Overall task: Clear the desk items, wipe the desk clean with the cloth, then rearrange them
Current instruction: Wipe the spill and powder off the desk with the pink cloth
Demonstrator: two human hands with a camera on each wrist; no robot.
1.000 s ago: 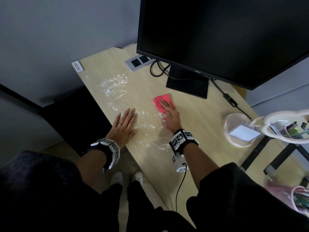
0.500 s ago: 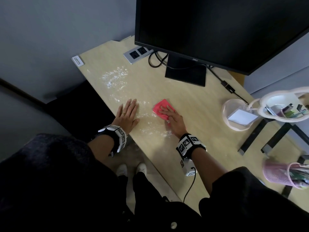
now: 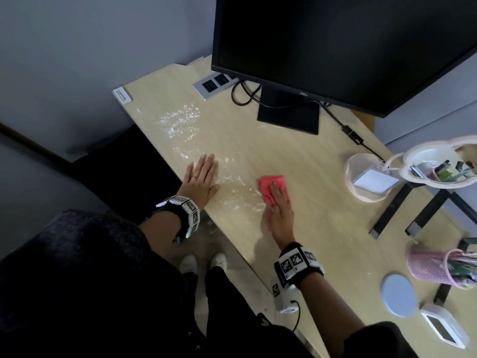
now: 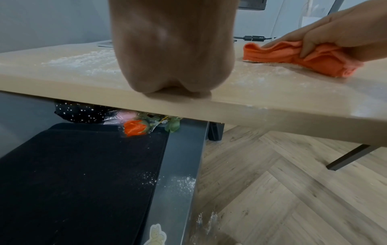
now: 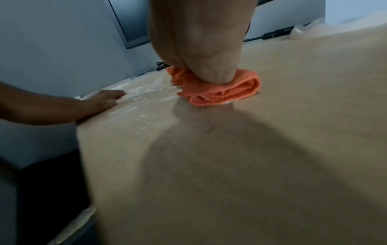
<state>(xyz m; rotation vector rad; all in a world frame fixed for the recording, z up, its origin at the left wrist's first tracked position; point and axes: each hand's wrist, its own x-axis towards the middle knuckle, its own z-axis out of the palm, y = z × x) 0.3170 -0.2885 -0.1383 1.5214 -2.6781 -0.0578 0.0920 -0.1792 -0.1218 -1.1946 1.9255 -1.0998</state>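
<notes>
A: right hand (image 3: 280, 208)?
B: flat on the cloth (image 3: 273, 188), fingers laid out straight over it, pressing it to the desk (image 3: 296, 156); left wrist view shows the thumb tucked against the bunched folds, so it's a press more than a grab

A: cloth spot?
B: mid desk, front of the monitor (image 3: 335, 47) stand, right edge of the white powder (image 3: 180, 120). Folded, pinkish-red from the head cam, orange on both wrist cams

A: left hand (image 3: 200, 179)?
B: palm down near the desk's front-left edge, fingers straight and close together, holding nothing. Powder under and around the fingertips

A: powder extent?
B: big patch back-left near the socket panel (image 3: 214, 85), thinner streak running toward the cloth. Some also on the floor (image 4: 293, 190) under the desk edge, left wrist view

A: cleared stuff?
B: off to the right: pink mesh pen cup (image 3: 438, 267), white tray (image 3: 438, 164) with pens on a stand, clear bowl (image 3: 361, 177) with a white card on the desk's right end, round blue coaster (image 3: 398, 294), small white device (image 3: 445, 328)

A: anything else?
B: small label card (image 3: 122, 95) at the back-left corner, cable (image 3: 335, 120) running from the monitor to the right
</notes>
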